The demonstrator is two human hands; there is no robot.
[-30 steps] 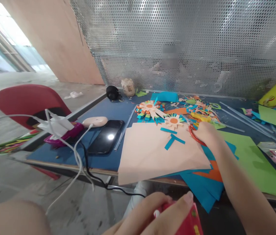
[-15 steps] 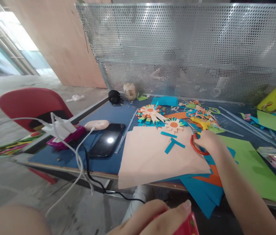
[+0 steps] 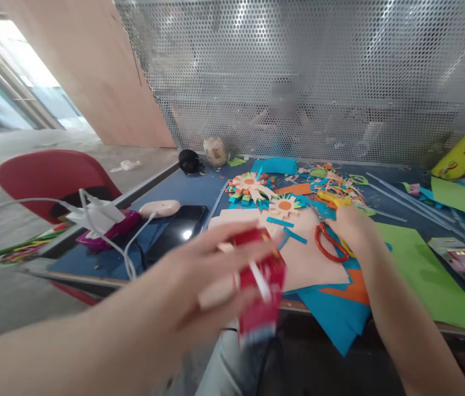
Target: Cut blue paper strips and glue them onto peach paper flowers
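Observation:
My left hand (image 3: 199, 278) is raised in front of the table edge, blurred, and grips a small red carton (image 3: 259, 289) with a white straw on its side. My right hand (image 3: 350, 228) rests on the table by the red-handled scissors (image 3: 327, 242), touching their handles; whether the fingers grip them is not clear. The scissors lie on a peach paper sheet (image 3: 310, 261) that carries loose blue strips (image 3: 286, 225). Under the peach sheet lie blue paper (image 3: 335, 311) and orange paper (image 3: 350, 291). Paper flowers (image 3: 253, 187) sit just beyond.
A black phone (image 3: 177, 231), a pink case (image 3: 160, 208), a white charger with cables (image 3: 96, 214) and a magenta box (image 3: 106, 234) lie at the left. A green sheet (image 3: 426, 275) lies right. A red chair (image 3: 51, 179) stands left. Perforated metal screen (image 3: 298, 82) backs the blue table (image 3: 191, 190).
My left hand has risen from the bottom edge to the table's front, carrying the red carton. My right hand has slid back a little from the scissors' handles.

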